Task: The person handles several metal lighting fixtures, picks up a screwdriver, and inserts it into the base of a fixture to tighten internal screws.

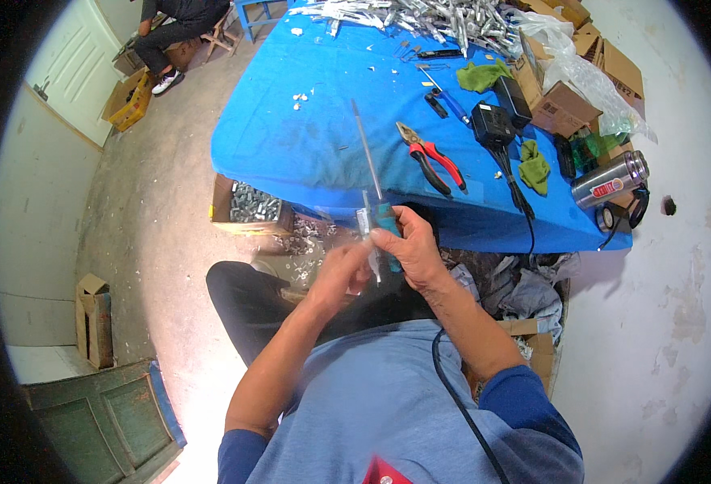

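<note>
Over my lap, my right hand (pixel 409 250) is wrapped round the teal handle of a screwdriver (pixel 386 219), its long thin shaft pointing up and away over the table's near edge. Against the handle, by my right thumb, sits a slim silvery-white piece (pixel 363 223) that looks like metal and clear plastic; its kind is not plain. Just left of it, my left hand (pixel 341 273) is blurred, fingers curled in close to the lower end of that piece. What they grip is hidden.
A blue-covered table (pixel 291 129) bears red-handled pliers (pixel 432 157), a black power adapter (pixel 493 125), a steel flask (pixel 611 179) and a pile of silvery parts (pixel 428 18). Below its left edge stands a carton (pixel 222 202) of small metal pieces. Another person (pixel 182 28) sits far left.
</note>
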The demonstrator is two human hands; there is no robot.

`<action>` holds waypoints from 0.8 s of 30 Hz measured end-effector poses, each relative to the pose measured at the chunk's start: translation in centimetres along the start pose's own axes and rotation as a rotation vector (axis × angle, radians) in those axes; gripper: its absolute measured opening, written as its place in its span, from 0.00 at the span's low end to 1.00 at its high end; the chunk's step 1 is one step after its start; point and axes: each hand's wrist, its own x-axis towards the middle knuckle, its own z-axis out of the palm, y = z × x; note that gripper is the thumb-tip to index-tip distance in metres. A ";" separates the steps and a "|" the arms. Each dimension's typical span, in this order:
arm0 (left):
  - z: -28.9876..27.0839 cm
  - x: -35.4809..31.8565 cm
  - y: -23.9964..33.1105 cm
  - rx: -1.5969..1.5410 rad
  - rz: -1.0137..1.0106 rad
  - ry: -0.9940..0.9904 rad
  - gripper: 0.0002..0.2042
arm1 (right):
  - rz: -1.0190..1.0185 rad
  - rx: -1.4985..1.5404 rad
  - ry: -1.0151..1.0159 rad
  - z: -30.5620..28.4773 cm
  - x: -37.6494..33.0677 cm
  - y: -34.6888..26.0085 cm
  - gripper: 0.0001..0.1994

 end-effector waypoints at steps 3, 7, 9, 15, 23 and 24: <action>0.0 -0.4 -0.4 0.105 0.000 0.024 0.21 | -0.008 0.091 0.062 0.5 -0.8 0.7 0.19; 0.1 -0.8 -1.0 0.113 0.019 0.033 0.23 | -0.024 0.152 0.133 0.9 -1.8 1.8 0.20; 0.1 -1.1 -1.1 0.136 0.035 0.035 0.23 | -0.027 0.171 0.161 1.3 -2.2 2.0 0.21; 0.0 -1.3 -1.6 0.140 0.032 0.048 0.23 | -0.034 0.172 0.224 2.3 -3.0 2.0 0.20; -0.1 -1.5 -2.3 -0.010 -0.041 0.013 0.20 | -0.007 0.157 0.249 2.4 -3.1 2.7 0.17; -0.2 -1.5 -2.5 -0.020 -0.036 0.010 0.20 | 0.009 0.187 0.220 2.4 -3.1 2.7 0.17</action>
